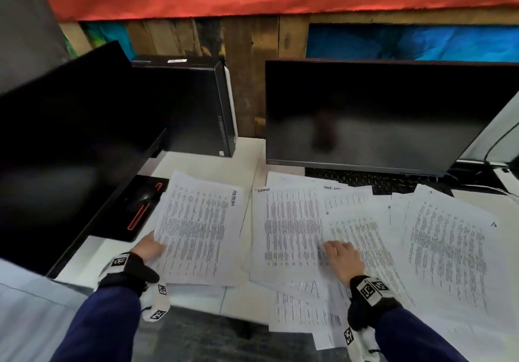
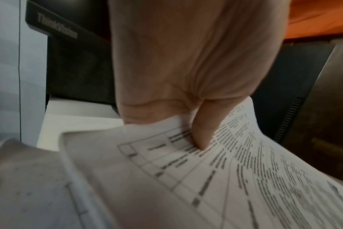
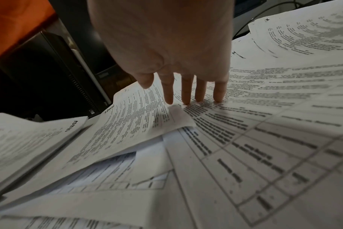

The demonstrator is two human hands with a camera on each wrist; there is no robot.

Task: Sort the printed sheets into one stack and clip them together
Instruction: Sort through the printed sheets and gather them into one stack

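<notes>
Sorting stage: an early-to-middle point is judged — one bundle has been gathered, yet most sheets are scattered and nothing is clipped.
Done so far: a gathered stack (image 1: 196, 229) is held at the lower left of the head view, a handwritten word at its top right corner.
Left to do: the loose sheets (image 1: 365, 235) spread across the lower centre and right of the head view must be collected and squared — some hang over the desk edge (image 1: 238, 305) at the bottom. No clip is seen in any view.
Left hand: the left hand (image 1: 148, 248) pinches the gathered stack at its lower left edge; in the left wrist view the thumb (image 2: 204, 124) is pressed down on the printed face, the other fingers being hidden beneath.
Right hand: the right hand (image 1: 344, 260) is laid flat, fingers straight and slightly spread, on the loose sheets at lower centre; in the right wrist view the fingertips (image 3: 218, 99) touch the print just beside a curled page corner.
Stack versus hands: the stack is just left of the loose spread, apart from the right hand.
Surroundings: two dark monitors (image 1: 365, 114) and a computer tower (image 1: 196, 103) stand behind the paper.
</notes>
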